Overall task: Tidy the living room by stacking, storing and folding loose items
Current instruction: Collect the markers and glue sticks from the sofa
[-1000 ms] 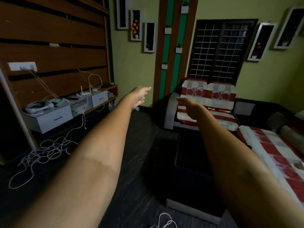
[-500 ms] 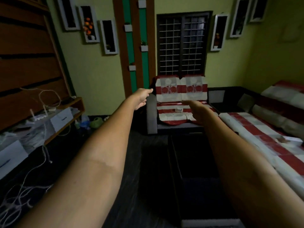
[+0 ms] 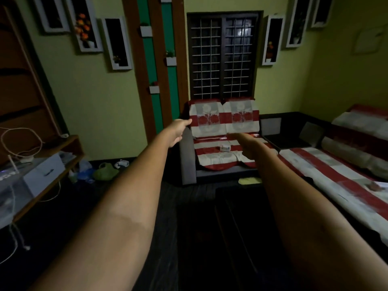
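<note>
Though dim, right hand (image 3: 244, 141) foreshortened.

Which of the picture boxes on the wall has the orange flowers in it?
The second frame from the left, left of the green stripes. It holds bright orange flowers; the frames beside it look mostly dark inside.

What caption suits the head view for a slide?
Both bare arms stretch toward the red-and-white striped armchair under the barred window; left hand and right hand hold nothing.
</note>
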Demonstrator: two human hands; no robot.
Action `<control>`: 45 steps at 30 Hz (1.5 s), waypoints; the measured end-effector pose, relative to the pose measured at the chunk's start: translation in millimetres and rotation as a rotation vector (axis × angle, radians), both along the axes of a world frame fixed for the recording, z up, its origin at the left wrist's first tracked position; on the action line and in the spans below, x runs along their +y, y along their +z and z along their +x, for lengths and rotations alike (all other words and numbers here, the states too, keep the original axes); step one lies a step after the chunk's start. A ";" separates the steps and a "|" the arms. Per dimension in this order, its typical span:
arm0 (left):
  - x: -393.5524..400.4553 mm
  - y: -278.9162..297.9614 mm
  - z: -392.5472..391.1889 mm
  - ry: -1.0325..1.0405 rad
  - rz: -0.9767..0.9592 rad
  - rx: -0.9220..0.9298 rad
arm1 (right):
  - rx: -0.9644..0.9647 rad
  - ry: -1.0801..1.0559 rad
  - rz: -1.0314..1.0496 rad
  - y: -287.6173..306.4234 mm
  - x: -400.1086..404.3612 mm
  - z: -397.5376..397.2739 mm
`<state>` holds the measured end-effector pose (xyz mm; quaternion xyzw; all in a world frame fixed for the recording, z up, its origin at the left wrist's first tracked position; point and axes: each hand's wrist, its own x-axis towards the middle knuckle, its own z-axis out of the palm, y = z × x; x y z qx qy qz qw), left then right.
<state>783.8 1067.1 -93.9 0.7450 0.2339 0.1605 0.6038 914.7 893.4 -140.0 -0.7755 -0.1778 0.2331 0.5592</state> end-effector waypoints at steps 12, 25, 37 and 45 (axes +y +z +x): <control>196.8 37.1 210.1 0.080 0.005 -0.082 | -0.090 -0.005 0.066 47.2 204.0 232.8; 399.3 31.1 456.3 -0.027 -0.022 -0.073 | -0.060 -0.151 0.073 42.1 374.1 452.4; 524.1 21.9 723.5 -0.162 -0.025 -0.035 | 0.024 -0.234 0.035 -28.1 469.3 763.3; 562.2 33.5 908.4 -0.179 -0.015 -0.057 | 0.006 -0.318 0.084 27.2 516.6 892.8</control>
